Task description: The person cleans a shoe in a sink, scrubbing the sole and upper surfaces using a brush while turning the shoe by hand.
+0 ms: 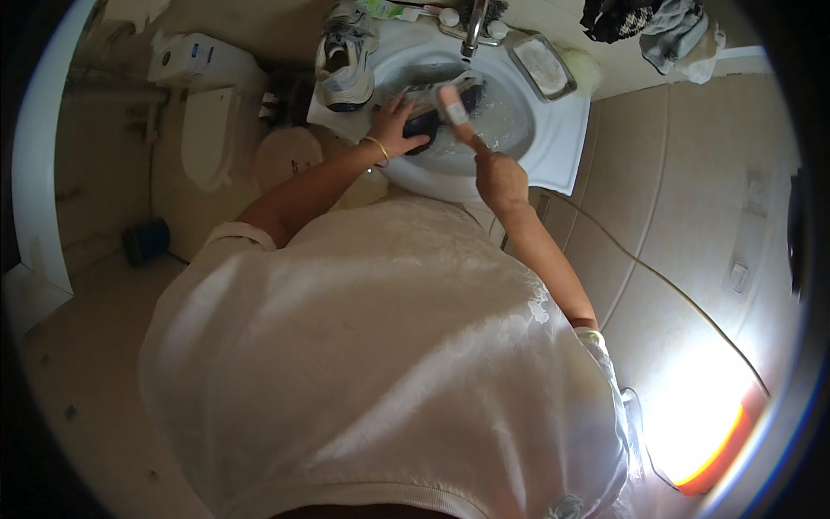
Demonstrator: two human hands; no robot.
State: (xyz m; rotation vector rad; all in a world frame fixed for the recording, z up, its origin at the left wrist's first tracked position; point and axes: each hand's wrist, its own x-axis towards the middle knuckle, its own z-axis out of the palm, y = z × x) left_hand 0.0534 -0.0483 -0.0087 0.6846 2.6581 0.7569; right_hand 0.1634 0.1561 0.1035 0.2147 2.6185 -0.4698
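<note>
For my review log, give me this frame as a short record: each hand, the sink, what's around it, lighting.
Left hand: on a shoe in the sink
Right hand: grips a brush, its head over that shoe; blurred
Sink: water in the basin, under the faucet
Left rim: second shoe
Right rim: tray
Far left: toilet
Lighting: bright lamp, lower right

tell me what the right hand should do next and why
Probably draw the brush lightly along the shoe: the right hand holds it over the shoe, and the left hand steadies the shoe in the sink.
</note>
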